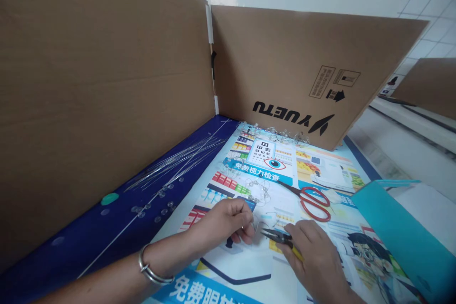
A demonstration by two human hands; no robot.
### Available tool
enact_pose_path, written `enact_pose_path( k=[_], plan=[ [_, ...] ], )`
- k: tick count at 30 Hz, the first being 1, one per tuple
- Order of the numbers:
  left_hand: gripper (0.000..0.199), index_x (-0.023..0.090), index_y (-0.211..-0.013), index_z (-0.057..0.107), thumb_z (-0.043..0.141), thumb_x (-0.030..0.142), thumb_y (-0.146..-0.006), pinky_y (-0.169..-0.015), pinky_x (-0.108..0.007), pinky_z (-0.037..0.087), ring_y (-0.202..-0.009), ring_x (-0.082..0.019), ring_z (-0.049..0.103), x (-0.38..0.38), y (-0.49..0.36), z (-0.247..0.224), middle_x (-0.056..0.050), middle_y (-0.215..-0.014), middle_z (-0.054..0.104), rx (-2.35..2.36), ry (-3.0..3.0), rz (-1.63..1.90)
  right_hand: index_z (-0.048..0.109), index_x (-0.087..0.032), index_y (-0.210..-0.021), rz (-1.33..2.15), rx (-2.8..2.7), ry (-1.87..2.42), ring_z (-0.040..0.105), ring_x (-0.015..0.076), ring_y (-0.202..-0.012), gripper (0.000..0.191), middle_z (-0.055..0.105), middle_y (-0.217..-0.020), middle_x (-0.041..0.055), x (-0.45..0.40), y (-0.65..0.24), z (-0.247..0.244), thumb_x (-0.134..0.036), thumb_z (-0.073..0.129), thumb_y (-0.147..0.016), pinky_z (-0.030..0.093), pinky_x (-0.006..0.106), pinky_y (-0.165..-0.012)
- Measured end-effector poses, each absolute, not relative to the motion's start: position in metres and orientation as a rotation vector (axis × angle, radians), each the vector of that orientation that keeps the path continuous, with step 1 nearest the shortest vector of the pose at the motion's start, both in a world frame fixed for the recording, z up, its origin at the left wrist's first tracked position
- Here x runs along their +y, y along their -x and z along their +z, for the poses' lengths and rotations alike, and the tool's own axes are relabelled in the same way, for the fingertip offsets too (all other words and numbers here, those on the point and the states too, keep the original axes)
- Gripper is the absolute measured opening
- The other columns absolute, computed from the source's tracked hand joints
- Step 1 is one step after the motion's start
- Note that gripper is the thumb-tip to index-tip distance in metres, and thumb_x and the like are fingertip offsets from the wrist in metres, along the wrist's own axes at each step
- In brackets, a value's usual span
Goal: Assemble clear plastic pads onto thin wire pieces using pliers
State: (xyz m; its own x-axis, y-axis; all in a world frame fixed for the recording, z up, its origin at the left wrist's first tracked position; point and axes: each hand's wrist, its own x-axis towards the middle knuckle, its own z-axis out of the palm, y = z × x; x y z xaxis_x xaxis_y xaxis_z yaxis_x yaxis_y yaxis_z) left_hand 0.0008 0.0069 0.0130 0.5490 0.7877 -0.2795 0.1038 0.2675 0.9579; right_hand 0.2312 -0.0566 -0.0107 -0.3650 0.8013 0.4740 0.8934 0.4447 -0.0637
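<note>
My left hand [223,224] pinches a thin bent wire [257,228] between thumb and fingers. My right hand [308,259] grips yellow-handled needle-nose pliers [276,236], whose black jaws point left toward that wire, close to it. Whether the jaws touch the wire is hard to tell. Red-handled scissors [313,203] lie open-looped on the printed eye-test poster [320,175] just above my right hand. Small clear beaded wire pieces [254,187] are scattered above my left hand.
Straight thin wires [178,159] and clear beads [160,204] lie on a dark blue cloth [89,237] at left. Cardboard panels [99,80] stand behind and left. More beaded pieces [274,134] line the poster's far edge. A teal folder [402,232] sits at right.
</note>
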Motion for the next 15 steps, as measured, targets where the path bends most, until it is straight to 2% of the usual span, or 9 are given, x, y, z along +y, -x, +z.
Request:
enact_pose_path(
  k=[8, 12, 15],
  plan=[
    [0.025, 0.014, -0.069, 0.055, 0.058, 0.037, -0.076, -0.05, -0.019, 0.04, -0.054, -0.011, 0.059, -0.007, -0.011, 0.013, -0.002, -0.066, 0.065, 0.889, -1.052, 0.631, 0.059, -0.014, -0.104, -0.742, -2.34, 1.174, 0.049, 0.0252, -0.082, 0.025, 0.059, -0.089, 0.0107, -0.063, -0.219, 0.004, -0.026, 0.053, -0.083, 0.036, 0.041, -0.072],
    [0.027, 0.014, -0.068, 0.053, 0.057, 0.039, -0.077, -0.049, -0.019, 0.039, -0.051, -0.011, 0.059, -0.012, -0.013, 0.02, -0.004, -0.059, 0.065, 0.931, -0.99, 0.617, 0.059, -0.014, -0.105, -0.85, -2.348, 1.137, 0.05, 0.0253, -0.082, 0.026, 0.06, -0.089, 0.0108, -0.065, -0.218, 0.006, -0.016, 0.054, -0.08, 0.036, 0.041, -0.073],
    [0.028, 0.015, -0.069, 0.051, 0.058, 0.04, -0.077, -0.048, -0.02, 0.039, -0.048, -0.011, 0.058, -0.013, -0.014, 0.02, -0.004, -0.056, 0.066, 0.941, -0.949, 0.617, 0.06, -0.015, -0.106, -0.897, -2.351, 1.134, 0.05, 0.0258, -0.083, 0.027, 0.06, -0.09, 0.0112, -0.064, -0.219, 0.006, -0.015, 0.053, -0.08, 0.037, 0.042, -0.073]
  ],
)
